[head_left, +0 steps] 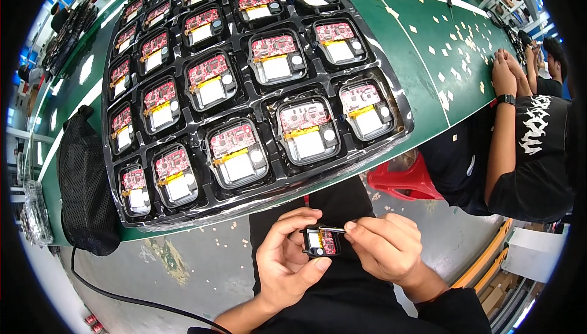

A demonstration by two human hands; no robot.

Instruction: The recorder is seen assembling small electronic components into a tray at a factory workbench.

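Observation:
Above my lap, my left hand (288, 260) grips a small black device housing (322, 242) by its edges. Inside the housing show a red circuit board, a white block and a strip of yellow tape. My right hand (386, 247) pinches a thin metal tool, which looks like tweezers (333, 230), with its tip over the housing's upper edge. Whether the tip touches a part inside is too small to tell. Beyond my hands lies a black plastic tray (278, 194) with rows of similar open housings (237, 152), each with a red board and a white block.
The tray rests on a green table (422, 59), scattered with small pale paper bits (441, 77). A black mesh bag (88, 181) with a cable stands at the left edge. On the right, a co-worker in black (532, 144) sits near a red stool (403, 178).

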